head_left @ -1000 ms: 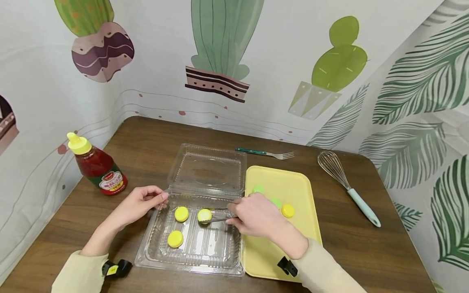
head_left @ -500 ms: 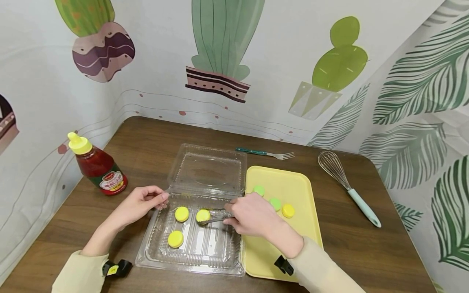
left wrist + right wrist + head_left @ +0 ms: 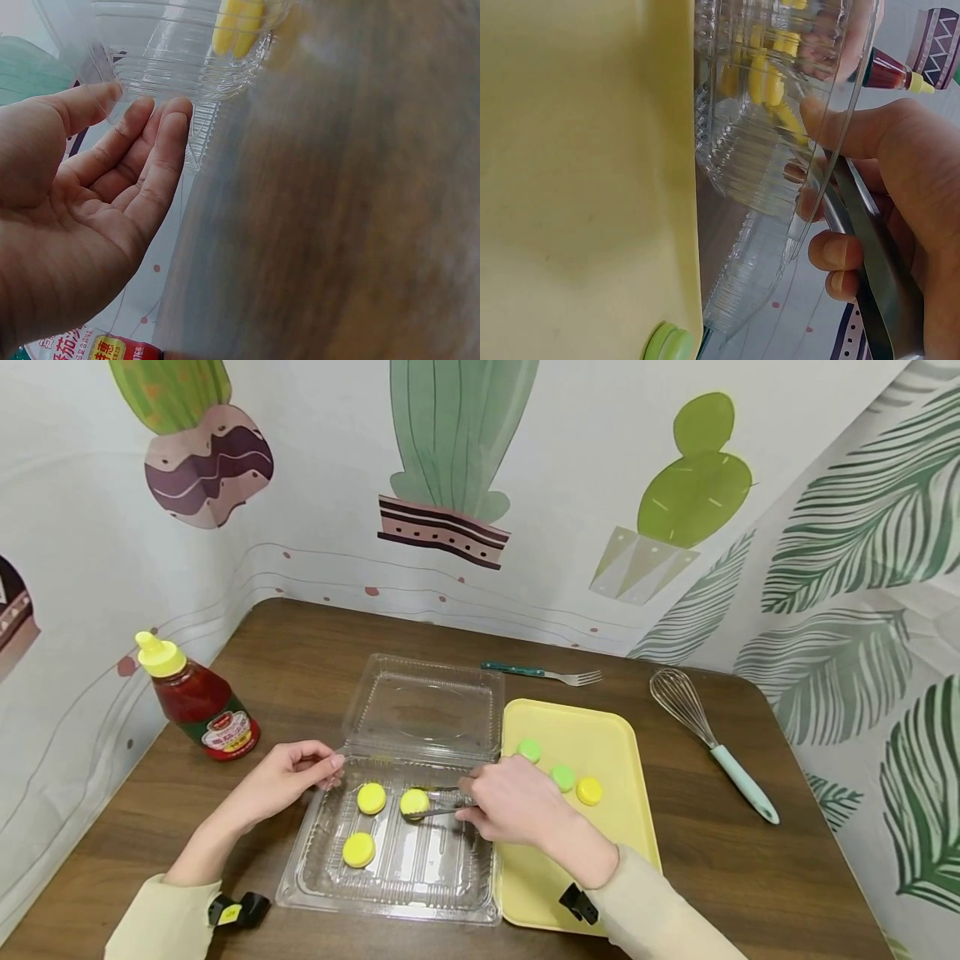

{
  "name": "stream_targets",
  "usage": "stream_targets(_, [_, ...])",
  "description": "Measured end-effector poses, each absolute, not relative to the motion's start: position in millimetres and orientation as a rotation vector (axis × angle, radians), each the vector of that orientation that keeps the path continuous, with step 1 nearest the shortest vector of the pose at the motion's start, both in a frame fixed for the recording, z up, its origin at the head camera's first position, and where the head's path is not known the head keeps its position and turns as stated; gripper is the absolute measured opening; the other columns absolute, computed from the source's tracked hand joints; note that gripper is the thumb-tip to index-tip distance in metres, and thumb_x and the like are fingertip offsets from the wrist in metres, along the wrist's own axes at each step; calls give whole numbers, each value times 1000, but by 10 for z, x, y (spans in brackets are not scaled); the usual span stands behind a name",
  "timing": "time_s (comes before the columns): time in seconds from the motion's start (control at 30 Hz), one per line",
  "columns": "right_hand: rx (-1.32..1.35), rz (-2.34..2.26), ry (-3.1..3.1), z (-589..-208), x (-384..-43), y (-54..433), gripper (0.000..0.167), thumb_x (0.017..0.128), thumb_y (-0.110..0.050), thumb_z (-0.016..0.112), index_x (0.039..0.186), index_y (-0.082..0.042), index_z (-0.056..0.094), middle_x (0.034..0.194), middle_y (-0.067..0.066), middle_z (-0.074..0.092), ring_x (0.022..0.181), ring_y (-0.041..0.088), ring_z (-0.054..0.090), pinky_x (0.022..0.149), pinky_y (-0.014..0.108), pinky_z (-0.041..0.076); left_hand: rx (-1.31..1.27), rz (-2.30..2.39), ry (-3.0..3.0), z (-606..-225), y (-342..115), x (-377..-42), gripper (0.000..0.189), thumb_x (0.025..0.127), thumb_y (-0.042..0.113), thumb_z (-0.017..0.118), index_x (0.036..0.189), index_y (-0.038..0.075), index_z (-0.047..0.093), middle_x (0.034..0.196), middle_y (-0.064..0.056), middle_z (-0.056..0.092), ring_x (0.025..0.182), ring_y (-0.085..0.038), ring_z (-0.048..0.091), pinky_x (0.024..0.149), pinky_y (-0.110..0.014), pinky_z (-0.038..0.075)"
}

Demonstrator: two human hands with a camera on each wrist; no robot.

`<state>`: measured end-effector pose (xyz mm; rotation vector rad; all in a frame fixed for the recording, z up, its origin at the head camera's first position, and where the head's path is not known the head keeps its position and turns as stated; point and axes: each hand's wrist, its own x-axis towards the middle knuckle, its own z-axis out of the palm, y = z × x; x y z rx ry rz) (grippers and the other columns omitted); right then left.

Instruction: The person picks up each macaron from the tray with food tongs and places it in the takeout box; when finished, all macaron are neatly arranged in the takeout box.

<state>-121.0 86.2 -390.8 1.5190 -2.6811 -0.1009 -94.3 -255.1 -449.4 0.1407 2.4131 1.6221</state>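
In the head view a clear plastic clamshell box (image 3: 390, 906) lies with its lid (image 3: 431, 702) folded back. My left hand (image 3: 281, 781) pinches the box's left rim between thumb and fingers. My right hand (image 3: 517, 802), over the box's right side, grips metal tongs (image 3: 885, 292). The tong tips lie on either side of a yellow macaron (image 3: 414, 803) low in the box. Two more yellow macarons, one at the back (image 3: 371, 798) and one nearer the front (image 3: 359, 849), sit to its left. Through the clear wall, the right wrist view shows yellow macarons (image 3: 765, 79) too.
A yellow tray (image 3: 592, 877) right of the box bears two green macarons (image 3: 562, 777) and a yellow macaron (image 3: 588, 791). Behind it lies a fork (image 3: 543, 674); a whisk (image 3: 712, 743) is at the right. A ketchup bottle (image 3: 206, 710) stands at the left.
My right hand, with the tongs and the macaron at their tips, has shifted slightly left. The green macarons on the tray show more fully. My left hand stays at the rim.
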Motion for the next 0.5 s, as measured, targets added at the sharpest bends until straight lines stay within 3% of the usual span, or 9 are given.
stream_targets(0.5, [1522,-92,-2672,-3937,-1212,855,31,91,-46,70,75,-21,61,63,-13,52,48,0,39,41,16,30,140,1621,2413,-4484,-2545,-941,24,100,24,64,101,0,67,86,-10,70,76,-17,64,62,-28,51])
